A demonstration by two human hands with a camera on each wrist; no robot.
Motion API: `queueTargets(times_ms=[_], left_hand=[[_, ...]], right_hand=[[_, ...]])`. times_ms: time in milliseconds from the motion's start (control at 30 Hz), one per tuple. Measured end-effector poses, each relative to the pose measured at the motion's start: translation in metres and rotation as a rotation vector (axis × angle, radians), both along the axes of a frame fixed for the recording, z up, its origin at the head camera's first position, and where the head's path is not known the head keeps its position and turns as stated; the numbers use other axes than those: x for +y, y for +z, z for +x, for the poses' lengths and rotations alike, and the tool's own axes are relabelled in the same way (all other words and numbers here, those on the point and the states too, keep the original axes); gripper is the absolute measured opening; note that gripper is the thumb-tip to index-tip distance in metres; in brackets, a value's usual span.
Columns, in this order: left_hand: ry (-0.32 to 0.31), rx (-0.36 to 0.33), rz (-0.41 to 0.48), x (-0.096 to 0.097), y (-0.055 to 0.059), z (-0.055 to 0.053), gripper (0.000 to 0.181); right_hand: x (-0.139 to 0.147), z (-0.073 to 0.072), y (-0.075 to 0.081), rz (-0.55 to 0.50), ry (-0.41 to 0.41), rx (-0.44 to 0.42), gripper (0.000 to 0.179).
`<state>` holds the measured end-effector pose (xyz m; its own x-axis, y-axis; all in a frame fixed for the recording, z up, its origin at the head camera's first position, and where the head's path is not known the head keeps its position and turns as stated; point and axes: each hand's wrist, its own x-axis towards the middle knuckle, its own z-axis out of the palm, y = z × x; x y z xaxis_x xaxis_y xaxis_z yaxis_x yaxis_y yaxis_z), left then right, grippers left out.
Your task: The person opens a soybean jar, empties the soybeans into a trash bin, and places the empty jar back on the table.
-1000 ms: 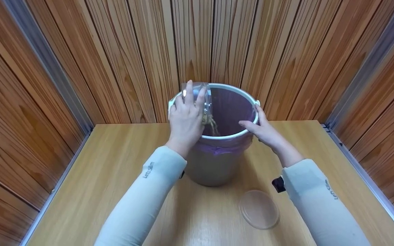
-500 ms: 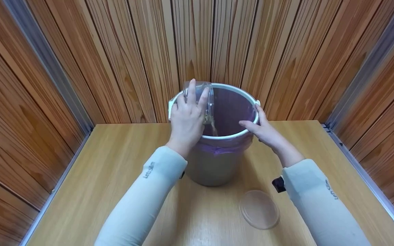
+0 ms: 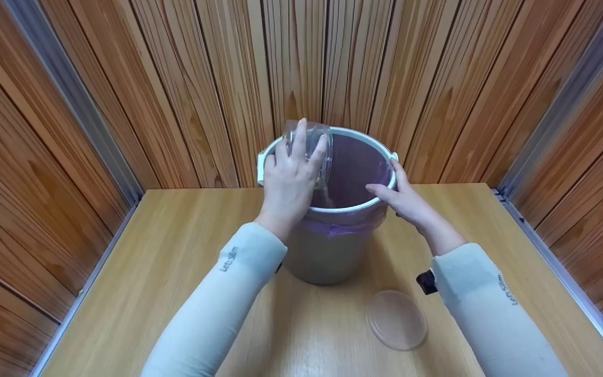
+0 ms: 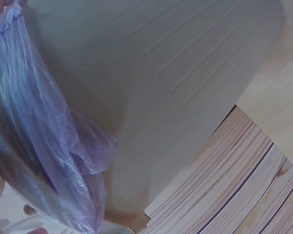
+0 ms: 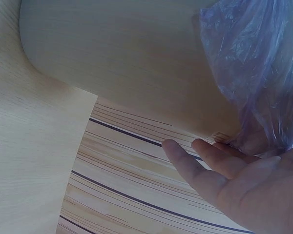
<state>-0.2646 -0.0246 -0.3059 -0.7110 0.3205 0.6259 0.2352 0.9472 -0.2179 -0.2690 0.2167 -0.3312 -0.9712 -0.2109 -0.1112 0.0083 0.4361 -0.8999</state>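
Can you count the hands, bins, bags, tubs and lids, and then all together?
Left hand and right hand, both bare: 2
Tall round grey bin: 1
Thin purple plastic bag: 1
Clear plastic tub: 1
Clear round plastic lid: 1
Total: 6

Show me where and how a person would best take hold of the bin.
I'd probably grip its round white rim, on opposite sides, coming from left and right. The bin stands upright, with the wooden wall behind it, and the rim gives an edge to hold. The right hand holds the right side; the left hand and tilted clear tub crowd the left.
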Motion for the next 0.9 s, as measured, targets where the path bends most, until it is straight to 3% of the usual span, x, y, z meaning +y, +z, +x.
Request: queueTargets(times_ms=[900], left_hand=[[-0.036, 0.191, -0.189, 0.0012, -0.0011, 0.0004, 0.063]], right_hand=[[-0.0014, 0.0002, -0.0004, 0.003, -0.013, -0.006, 0.098]])
